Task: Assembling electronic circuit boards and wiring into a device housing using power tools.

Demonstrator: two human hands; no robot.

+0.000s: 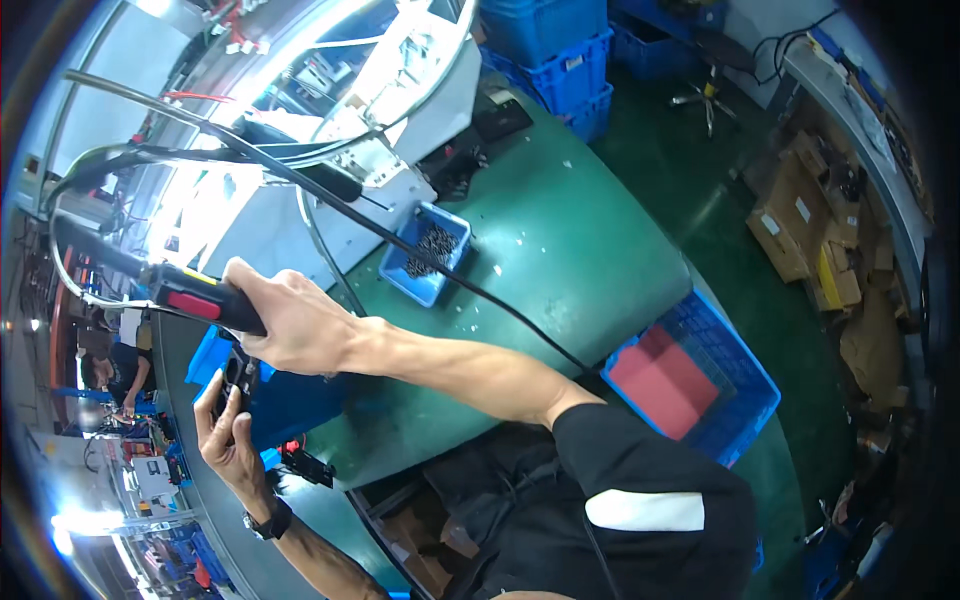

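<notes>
My right hand [298, 322] is wrapped round a black electric screwdriver [205, 300] with a red lever, held out at the left. Its tip is hard to make out against the bright background. Just below it, my left hand [232, 440], with a dark watch on the wrist, pinches a small black part [238, 372] between fingers and thumb. The part's details are too small to tell. Close by, beyond the left hand, are a blue bin [290, 405] and, under it, a black piece with red bits [303, 463].
On the green table mat [560, 250] stands a small blue tray [425, 290] of dark screws. A cable [500, 303] crosses above it. A blue crate [745, 405] with a red sheet is at the right. Cardboard boxes [785, 225] lie on the floor. Another person [125, 375] works far left.
</notes>
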